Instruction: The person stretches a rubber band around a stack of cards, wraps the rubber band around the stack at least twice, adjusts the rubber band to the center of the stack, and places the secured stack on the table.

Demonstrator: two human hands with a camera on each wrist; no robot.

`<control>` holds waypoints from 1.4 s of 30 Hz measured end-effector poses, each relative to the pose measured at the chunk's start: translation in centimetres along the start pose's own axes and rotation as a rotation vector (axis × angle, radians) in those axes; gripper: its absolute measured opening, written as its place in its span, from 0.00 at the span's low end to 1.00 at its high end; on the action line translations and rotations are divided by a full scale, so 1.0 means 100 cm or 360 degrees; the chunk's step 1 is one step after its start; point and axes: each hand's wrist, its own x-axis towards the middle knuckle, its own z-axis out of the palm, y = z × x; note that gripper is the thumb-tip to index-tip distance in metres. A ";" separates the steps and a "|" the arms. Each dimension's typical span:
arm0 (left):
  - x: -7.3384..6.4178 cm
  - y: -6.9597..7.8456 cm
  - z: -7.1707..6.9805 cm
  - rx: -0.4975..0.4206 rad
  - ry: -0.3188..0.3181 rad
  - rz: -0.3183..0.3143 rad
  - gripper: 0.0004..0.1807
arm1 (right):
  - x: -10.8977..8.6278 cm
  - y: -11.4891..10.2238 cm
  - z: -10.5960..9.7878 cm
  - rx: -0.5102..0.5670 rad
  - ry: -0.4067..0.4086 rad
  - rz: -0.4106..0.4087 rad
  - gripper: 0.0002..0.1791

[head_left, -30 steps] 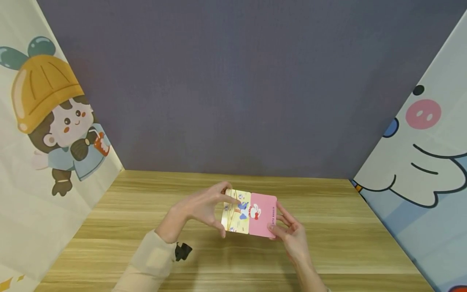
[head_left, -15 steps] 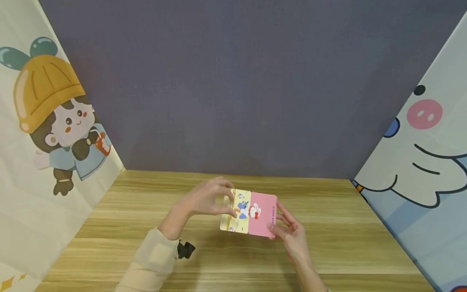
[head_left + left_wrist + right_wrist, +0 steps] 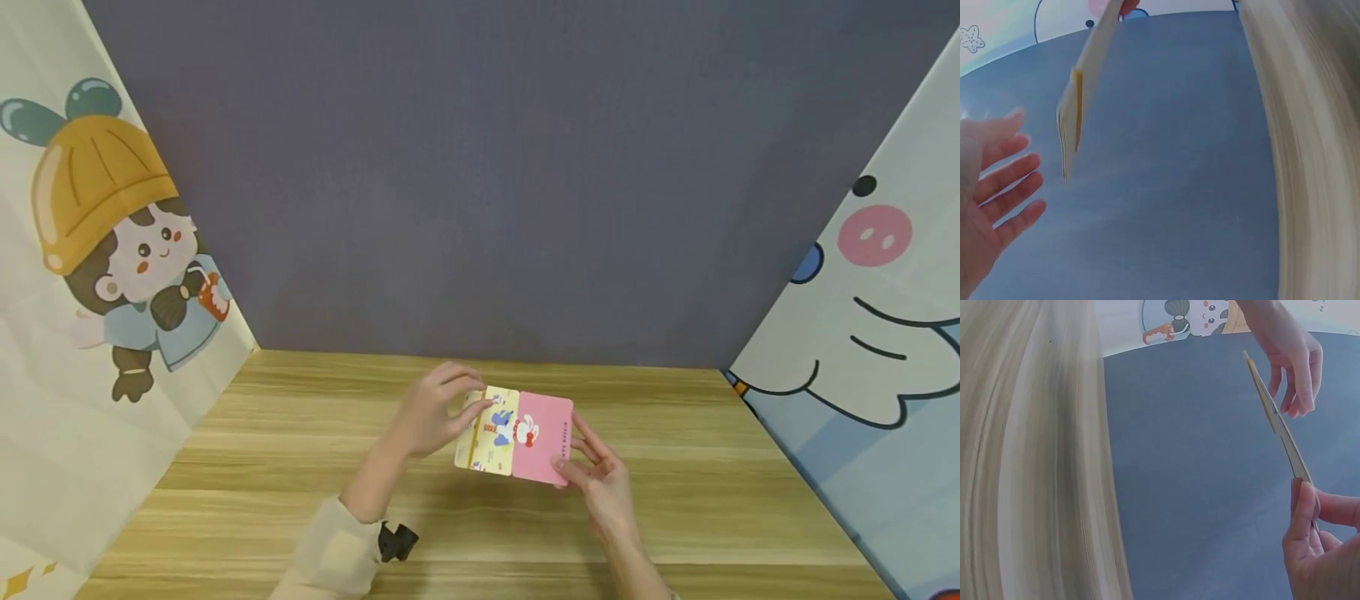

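The pink-and-yellow booklet (image 3: 517,435) is at 6 o'clock in the head view, raised off the tabletop (image 3: 712,467). 1 yellow band (image 3: 1079,106) crosses its 9 o'clock end. The right hand (image 3: 606,490), at the booklet's 4 o'clock, pinches the pink part. The left hand (image 3: 435,414), at 10 o'clock, is loose, fingers parted; the left wrist view shows it just beside the booklet, apart from it.

We've got a yellowish-brown wood-look table (image 3: 712,483) here, grain streaking left to right in lighter and darker bands. Far edge looks pretty straight to us, and there's a soft shadow (image 3: 480,517) around the near middle.
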 end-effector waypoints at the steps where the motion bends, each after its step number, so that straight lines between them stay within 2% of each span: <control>1: -0.002 0.002 0.001 -0.0003 0.0061 -0.0016 0.08 | 0.002 0.005 -0.003 0.0027 -0.0021 -0.0039 0.40; 2: -0.003 0.004 0.002 -0.0015 0.0118 -0.0032 0.09 | 0.008 0.022 -0.012 0.0105 -0.0077 -0.0102 0.39; 4: -0.007 0.007 0.005 -0.0023 0.0229 -0.0063 0.10 | 0.015 0.037 -0.023 0.0178 -0.0167 -0.0193 0.38; 6: -0.010 0.011 0.008 -0.0037 0.0322 -0.0085 0.11 | 0.019 0.040 -0.026 0.0220 -0.0197 -0.0236 0.38; 8: -0.013 0.013 0.011 -0.0047 0.0392 -0.0119 0.13 | 0.019 0.036 -0.024 0.0203 -0.0168 -0.0229 0.38; 9: -0.015 0.015 0.012 -0.0055 0.0423 -0.0139 0.13 | 0.015 0.022 -0.017 0.0131 -0.0115 -0.0196 0.39; 11: -0.019 0.017 0.015 -0.0081 0.0484 -0.0190 0.13 | 0.012 0.006 -0.007 0.0074 -0.0028 -0.0142 0.40; 16: -0.030 0.023 0.022 -0.0146 0.0647 -0.0387 0.13 | 0.017 0.008 -0.010 0.0157 -0.0060 -0.0193 0.38; 18: -0.033 0.026 0.025 -0.0167 0.0715 -0.0476 0.13 | 0.027 0.027 -0.023 0.0227 -0.0147 -0.0255 0.38; 19: -0.035 0.027 0.026 -0.0175 0.0750 -0.0518 0.13 | 0.028 0.028 -0.024 0.0207 -0.0118 -0.0227 0.38; 21: -0.036 0.032 0.028 -0.0209 0.0816 -0.0611 0.13 | 0.040 0.053 -0.039 0.0214 -0.0161 -0.0252 0.39; 22: -0.037 0.035 0.029 -0.0227 0.0847 -0.0655 0.13 | 0.040 0.051 -0.039 0.0250 -0.0185 -0.0256 0.39; 25: -0.034 0.047 0.027 -0.0280 0.0931 -0.0798 0.11 | 0.054 0.077 -0.053 0.0176 -0.0112 -0.0192 0.40; 26: -0.034 0.051 0.026 -0.0314 0.0947 -0.0852 0.11 | 0.059 0.087 -0.059 0.0144 -0.0092 -0.0173 0.40; 28: -0.032 0.058 0.025 -0.0390 0.0963 -0.0976 0.10 | 0.064 0.094 -0.063 0.0158 -0.0064 -0.0145 0.41; 29: -0.031 0.061 0.025 -0.0444 0.0965 -0.1046 0.10 | 0.071 0.111 -0.071 0.0116 -0.0032 -0.0123 0.42; 34: -0.032 0.064 0.028 -0.0760 0.0940 -0.1376 0.09 | 0.077 0.111 -0.070 0.0160 -0.0032 -0.0115 0.42; 37: -0.033 0.063 0.033 -0.0918 0.0926 -0.1512 0.08 | 0.079 0.112 -0.069 0.0164 -0.0041 -0.0147 0.41; 42: -0.039 0.056 0.044 -0.1149 0.0909 -0.1672 0.10 | 0.082 0.114 -0.068 0.0167 -0.0055 -0.0184 0.41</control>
